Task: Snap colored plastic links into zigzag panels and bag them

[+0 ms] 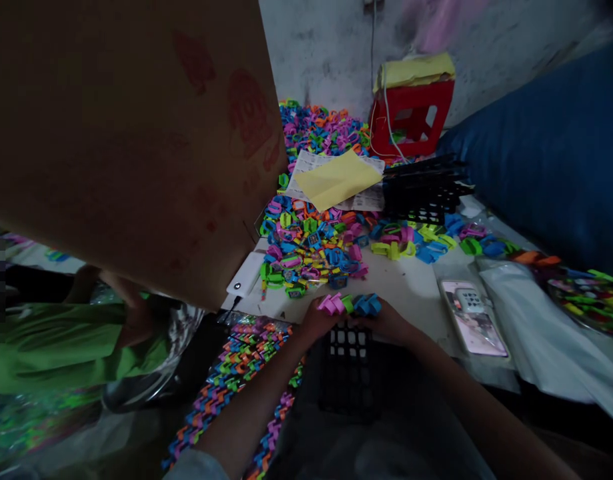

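Note:
A black plastic grid tray [349,363] slopes down toward my lap, with pale square openings near its top. Along its far edge runs a row of small plastic toy pieces: pink ones [331,305], a green one [347,304] and blue ones [367,305]. My left hand [317,324] is closed at the tray's upper left corner, by the pink pieces. At the upper right corner my right hand [389,321] is closed beside the blue pieces. Most of the fingertips are hidden. Just beyond lies a heap of colourful toy pieces [311,243], some with square faces.
A tall cardboard box [136,133] blocks the left. Filled rows of toy pieces [231,373] lie below it. Stacked black grids [421,190], yellow paper [339,180] and a red stool [411,113] stand behind. A phone [473,317] and plastic bags [541,327] are right. Another person's arm [131,303] shows left.

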`<state>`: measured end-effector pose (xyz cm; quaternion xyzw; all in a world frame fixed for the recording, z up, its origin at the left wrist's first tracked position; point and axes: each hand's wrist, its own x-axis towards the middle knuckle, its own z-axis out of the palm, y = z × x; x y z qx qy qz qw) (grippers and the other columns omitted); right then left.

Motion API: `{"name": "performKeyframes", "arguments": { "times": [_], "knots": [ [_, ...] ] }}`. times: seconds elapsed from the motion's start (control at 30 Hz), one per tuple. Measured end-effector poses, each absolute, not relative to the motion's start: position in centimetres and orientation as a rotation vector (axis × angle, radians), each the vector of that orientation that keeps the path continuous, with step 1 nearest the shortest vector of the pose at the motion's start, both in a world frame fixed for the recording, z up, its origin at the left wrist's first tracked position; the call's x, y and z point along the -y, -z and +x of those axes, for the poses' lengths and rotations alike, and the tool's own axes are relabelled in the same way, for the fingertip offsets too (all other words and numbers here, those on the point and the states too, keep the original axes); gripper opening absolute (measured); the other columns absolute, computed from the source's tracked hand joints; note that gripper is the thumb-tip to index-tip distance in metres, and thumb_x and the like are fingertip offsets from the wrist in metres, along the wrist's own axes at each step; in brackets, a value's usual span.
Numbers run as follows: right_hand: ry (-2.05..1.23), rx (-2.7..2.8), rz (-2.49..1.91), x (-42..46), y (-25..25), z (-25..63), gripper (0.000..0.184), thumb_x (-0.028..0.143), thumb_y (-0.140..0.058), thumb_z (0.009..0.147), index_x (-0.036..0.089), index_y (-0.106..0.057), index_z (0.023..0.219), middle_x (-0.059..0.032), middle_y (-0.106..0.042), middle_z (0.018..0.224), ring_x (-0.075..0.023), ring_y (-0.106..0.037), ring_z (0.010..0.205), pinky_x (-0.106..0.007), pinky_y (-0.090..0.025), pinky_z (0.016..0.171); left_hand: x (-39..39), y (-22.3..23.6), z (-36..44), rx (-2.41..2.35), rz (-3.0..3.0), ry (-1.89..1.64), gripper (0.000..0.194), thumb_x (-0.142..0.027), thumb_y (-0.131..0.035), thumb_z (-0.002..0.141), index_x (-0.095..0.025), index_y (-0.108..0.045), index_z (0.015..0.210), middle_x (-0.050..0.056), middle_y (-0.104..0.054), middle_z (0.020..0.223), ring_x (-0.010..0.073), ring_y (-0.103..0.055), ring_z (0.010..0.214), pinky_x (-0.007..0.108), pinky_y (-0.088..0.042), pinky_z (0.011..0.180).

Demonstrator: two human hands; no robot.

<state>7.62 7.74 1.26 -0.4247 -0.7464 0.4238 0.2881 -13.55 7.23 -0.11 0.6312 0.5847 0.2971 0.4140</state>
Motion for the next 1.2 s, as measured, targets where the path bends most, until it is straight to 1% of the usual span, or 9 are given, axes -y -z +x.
{"name": "performKeyframes", "arguments": {
  "times": [0.1, 0.17, 0.3, 0.43, 0.67, 0.83, 0.93, 1.03, 1.2],
  "knots": [
    [-1.163, 1.978, -1.179, -7.7, -1.7, 8.0, 0.019, 0.04, -0.071, 0.076, 0.022, -0.066, 0.072, -0.0008, -0.067, 0.076, -0.0189, -0.06, 0.074, -0.031, -0.047, 0.073, -7.4, -0.1, -13.5, -1.466, 1.68, -0.71, 0.022, -0.031, -0.078, 0.064, -0.019, -0.06, 0.067, -0.003, -0.06, 0.066, 0.0157, -0.056, 0.069, 0.028, -0.046, 0.073],
    [-1.166, 1.978, -1.19, -7.7, -1.8, 8.0, 0.017, 0.038, -0.07, 0.076, 0.022, -0.066, 0.073, -0.0013, -0.068, 0.078, -0.0192, -0.06, 0.074, -0.032, -0.048, 0.074, -7.4, -0.2, -13.4, -1.493, 1.733, -0.709, 0.023, -0.032, -0.078, 0.063, -0.02, -0.059, 0.063, -0.002, -0.058, 0.066, 0.0181, -0.055, 0.073, 0.03, -0.045, 0.077],
    [-1.123, 1.997, -1.186, -7.8, -1.4, 7.8, 0.012, 0.035, -0.07, 0.076, 0.023, -0.068, 0.075, -0.0025, -0.07, 0.084, -0.0206, -0.061, 0.078, -0.033, -0.048, 0.078, -7.5, -0.2, -13.3, -1.565, 1.804, -0.728, 0.024, -0.034, -0.078, 0.061, -0.021, -0.058, 0.062, 0.001, -0.056, 0.071, 0.0224, -0.053, 0.082, 0.035, -0.041, 0.088],
    [-1.054, 1.995, -1.214, -7.8, -0.9, 7.8, 0.012, 0.034, -0.071, 0.074, 0.023, -0.067, 0.071, -0.0031, -0.068, 0.08, -0.0215, -0.06, 0.078, -0.034, -0.048, 0.078, -7.5, 0.1, -13.3, -1.568, 1.847, -0.723, 0.023, -0.034, -0.079, 0.06, -0.021, -0.06, 0.064, 0.001, -0.058, 0.073, 0.0227, -0.053, 0.086, 0.035, -0.038, 0.093],
    [-1.151, 1.985, -1.147, -8.5, -0.7, 8.2, 0.015, 0.037, -0.067, 0.076, 0.022, -0.065, 0.072, -0.0023, -0.069, 0.078, -0.0194, -0.061, 0.074, -0.031, -0.048, 0.074, -7.6, 0.1, -13.4, -1.582, 1.867, -0.722, 0.031, -0.044, -0.079, 0.063, -0.02, -0.06, 0.066, -0.002, -0.055, 0.067, 0.0176, -0.052, 0.071, 0.03, -0.044, 0.077],
    [-1.132, 1.973, -1.208, -8.6, -0.1, 8.4, 0.015, 0.037, -0.067, 0.074, 0.022, -0.063, 0.071, -0.0023, -0.068, 0.074, -0.0193, -0.061, 0.071, -0.031, -0.049, 0.069, -7.5, -0.1, -13.9, -1.566, 1.917, -0.682, 0.036, -0.046, -0.082, 0.057, -0.02, -0.061, 0.068, 0.0, -0.058, 0.072, 0.0202, -0.054, 0.079, 0.031, -0.043, 0.081],
    [-1.103, 2.02, -1.228, -8.4, 0.0, 8.3, 0.014, 0.035, -0.067, 0.074, 0.023, -0.064, 0.069, -0.0032, -0.067, 0.073, -0.0203, -0.061, 0.072, -0.033, -0.049, 0.072, -7.3, -0.1, -13.9, -1.556, 1.923, -0.683, 0.031, -0.041, -0.081, 0.06, -0.02, -0.062, 0.071, 0.0, -0.059, 0.074, 0.0209, -0.054, 0.08, 0.033, -0.042, 0.085],
    [-1.063, 2.012, -1.262, -8.2, -0.1, 8.1, 0.015, 0.037, -0.07, 0.072, 0.023, -0.065, 0.071, -0.0048, -0.067, 0.078, -0.0213, -0.061, 0.073, -0.035, -0.05, 0.073, -7.4, -0.2, -13.7, -1.545, 1.929, -0.683, 0.027, -0.036, -0.081, 0.06, -0.02, -0.062, 0.07, 0.0, -0.058, 0.074, 0.021, -0.054, 0.082, 0.034, -0.04, 0.089],
    [-1.167, 1.948, -1.2, -8.5, -0.5, 8.3, 0.013, 0.035, -0.067, 0.075, 0.022, -0.065, 0.077, -0.0042, -0.067, 0.08, -0.0195, -0.062, 0.073, -0.033, -0.051, 0.072, -7.7, -0.6, -13.5, -1.555, 2.008, -0.579, 0.029, -0.04, -0.08, 0.061, -0.02, -0.062, 0.069, 0.001, -0.059, 0.074, 0.0217, -0.054, 0.083, 0.035, -0.038, 0.09]
  ]
}}
